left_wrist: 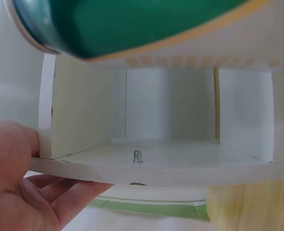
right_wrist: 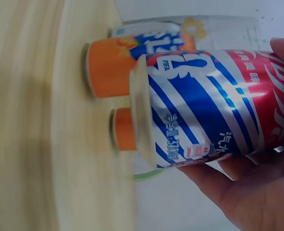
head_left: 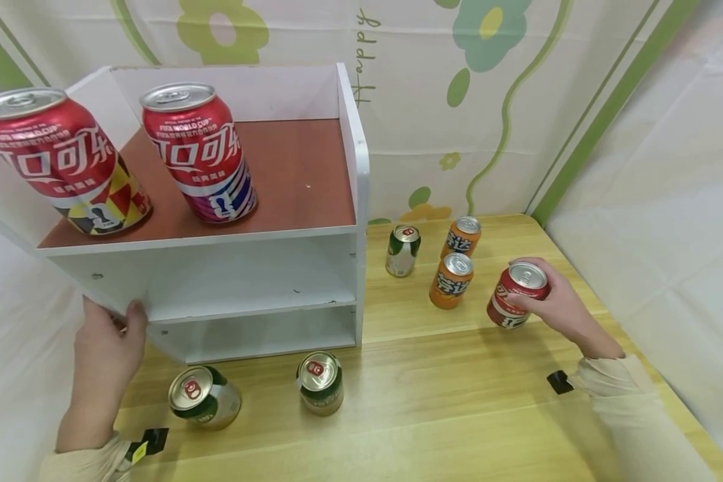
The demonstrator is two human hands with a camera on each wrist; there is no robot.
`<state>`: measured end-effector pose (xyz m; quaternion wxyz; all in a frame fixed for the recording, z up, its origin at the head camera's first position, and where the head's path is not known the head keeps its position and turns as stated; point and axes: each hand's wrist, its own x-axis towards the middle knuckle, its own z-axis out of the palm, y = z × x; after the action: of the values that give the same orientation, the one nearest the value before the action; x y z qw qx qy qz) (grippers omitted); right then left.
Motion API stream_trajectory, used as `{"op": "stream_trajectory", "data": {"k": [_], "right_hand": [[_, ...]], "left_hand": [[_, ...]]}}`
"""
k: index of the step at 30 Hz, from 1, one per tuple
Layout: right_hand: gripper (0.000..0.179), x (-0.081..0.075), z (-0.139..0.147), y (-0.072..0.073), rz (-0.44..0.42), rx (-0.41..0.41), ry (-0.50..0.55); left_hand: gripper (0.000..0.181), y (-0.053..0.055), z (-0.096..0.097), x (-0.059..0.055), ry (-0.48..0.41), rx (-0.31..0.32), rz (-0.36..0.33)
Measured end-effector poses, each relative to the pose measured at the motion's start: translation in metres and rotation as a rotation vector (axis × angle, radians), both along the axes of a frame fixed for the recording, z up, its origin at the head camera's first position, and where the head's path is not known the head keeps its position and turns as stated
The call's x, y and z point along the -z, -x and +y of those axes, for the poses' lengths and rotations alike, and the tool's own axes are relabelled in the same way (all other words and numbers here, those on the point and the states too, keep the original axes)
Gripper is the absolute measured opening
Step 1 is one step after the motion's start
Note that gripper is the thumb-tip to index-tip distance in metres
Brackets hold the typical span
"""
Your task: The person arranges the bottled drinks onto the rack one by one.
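Observation:
My left hand [head_left: 108, 345] grips the left side panel of a small white shelf [head_left: 361, 221]. In the left wrist view, the thumb side of the hand [left_wrist: 17, 178] is at the panel's corner, with fingers curled behind it. On the right, my right hand [head_left: 557, 301] holds a red cola can [head_left: 500, 308] round its upper part, fingers on the far side. The right wrist view shows the can's blue-and-white striped lower half [right_wrist: 195, 106]. Two orange soda cans [head_left: 448, 291] stand just left of it.
Two more red cola cans [head_left: 201, 161] stand on the shelf's brown top. Green-and-gold cans [head_left: 325, 395] stand before the shelf, two in all, and another green can [head_left: 402, 251] is right of it. A patterned curtain [head_left: 410, 100] hangs behind the wooden table [head_left: 397, 415].

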<state>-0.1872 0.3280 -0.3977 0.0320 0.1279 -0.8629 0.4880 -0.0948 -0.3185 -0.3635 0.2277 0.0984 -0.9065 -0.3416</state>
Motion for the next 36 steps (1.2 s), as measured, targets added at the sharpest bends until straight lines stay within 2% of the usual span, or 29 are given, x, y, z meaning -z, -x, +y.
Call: {"op": "stream_trajectory", "data": {"k": [5,12,16,21,30,36], "right_hand": [[0.054,-0.011,-0.006,-0.007,0.020,-0.066,0.025],[0.055,-0.030,-0.019,-0.017,0.072,-0.165,0.005],[0.056,-0.038,-0.027,-0.020,0.085,-0.252,0.016],[0.056,-0.047,-0.040,-0.022,0.071,-0.360,0.036],[0.056,-0.064,-0.068,-0.029,0.076,-0.437,0.012],[0.059,-0.075,-0.092,-0.035,0.052,-0.541,0.057]], "left_hand": [[0.046,-0.001,0.001,-0.001,0.000,-0.006,-0.002],[0.047,0.000,0.000,-0.002,0.007,-0.002,-0.008],[0.047,0.000,0.000,-0.002,0.010,-0.006,-0.007],[0.047,-0.001,0.001,-0.002,0.006,-0.007,-0.005],[0.046,-0.001,0.001,-0.001,0.009,-0.010,-0.008],[0.045,-0.001,0.001,-0.002,0.006,-0.017,-0.012]]}}
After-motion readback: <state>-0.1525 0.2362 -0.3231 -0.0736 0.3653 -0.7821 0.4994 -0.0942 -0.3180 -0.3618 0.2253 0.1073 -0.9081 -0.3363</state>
